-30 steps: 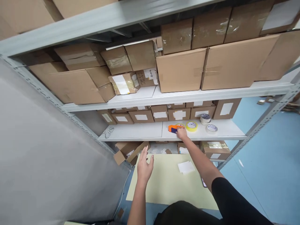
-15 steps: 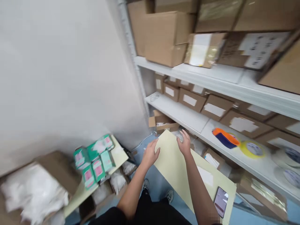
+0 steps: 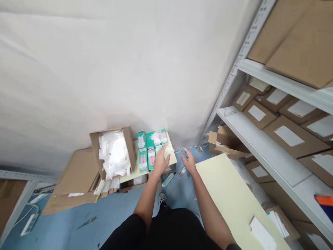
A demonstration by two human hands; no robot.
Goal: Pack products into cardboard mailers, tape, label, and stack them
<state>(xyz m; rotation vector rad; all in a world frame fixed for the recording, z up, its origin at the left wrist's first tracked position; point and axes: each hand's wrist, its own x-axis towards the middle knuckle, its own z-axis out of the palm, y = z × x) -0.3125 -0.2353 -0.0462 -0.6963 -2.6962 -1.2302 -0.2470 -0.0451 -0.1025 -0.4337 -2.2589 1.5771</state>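
My left hand is stretched forward with its fingers apart and nothing in it. It overlaps, in view, the green and pink boxes on a narrow pale table; whether it touches them I cannot tell. A crumpled clear wrapper lies on the rear boxes. My right hand hangs over the blue floor, fingers spread and empty, just left of the pale yellow tabletop.
An open carton full of white paper slips stands left of the boxes. Flattened cardboard lies farther left. Shelving with labelled cartons rises on the right. An open carton sits below its lower shelf. A white piece rests on the yellow tabletop.
My view has swung left, from the shelving toward the wall and the green boxes. Both hands have gone from around the yellow tabletop to its left. The phone is out of view.
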